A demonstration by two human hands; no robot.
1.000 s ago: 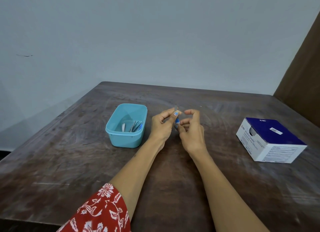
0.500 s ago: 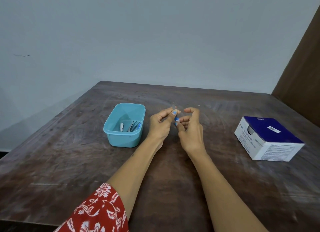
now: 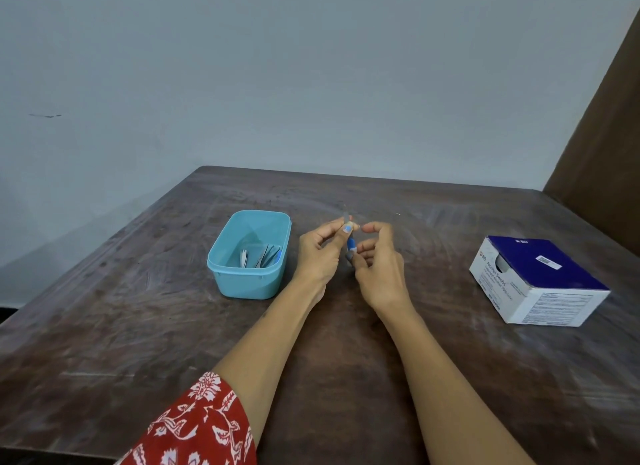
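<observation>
Both hands meet over the middle of the dark wooden table. My left hand pinches a small slim item with a blue part between thumb and forefinger; a thin clear tip sticks up above the fingers. My right hand curls close beside it, its lower fingers touching the item's bottom end. Most of the item is hidden between the fingers, so I cannot tell exactly what it is.
A light blue plastic tub with several thin metal and blue items stands just left of my left hand. A blue and white box of alcohol swabs sits at the right. A brown panel rises at the far right.
Both hands stay together on the small item with only slight finger shifts. The camera view has drifted a little.
</observation>
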